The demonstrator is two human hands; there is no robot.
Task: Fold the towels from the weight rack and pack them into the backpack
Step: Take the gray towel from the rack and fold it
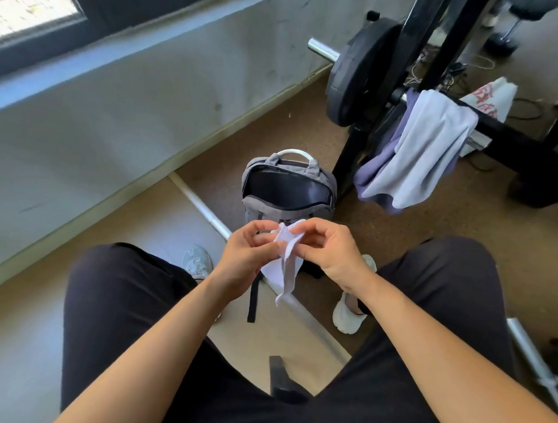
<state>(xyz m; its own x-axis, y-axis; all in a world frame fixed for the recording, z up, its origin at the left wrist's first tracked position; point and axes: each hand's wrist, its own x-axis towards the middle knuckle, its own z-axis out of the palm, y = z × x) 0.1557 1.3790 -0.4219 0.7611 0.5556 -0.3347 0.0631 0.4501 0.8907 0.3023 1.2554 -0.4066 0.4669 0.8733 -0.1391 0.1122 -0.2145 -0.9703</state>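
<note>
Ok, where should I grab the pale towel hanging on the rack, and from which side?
Probably the top fold of the pale towel, where it drapes over the rack bar, reached from above. It hangs loose over a purple towel, so lifting the fold should free it alone.

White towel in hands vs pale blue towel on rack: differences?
Size: the white towel is far smaller than the pale blue towel.
Support: left hand and right hand pinch the white towel; the pale blue towel hangs draped over the weight rack, partly over a purple towel.
Shared: both unfolded, neither in the backpack.
</note>
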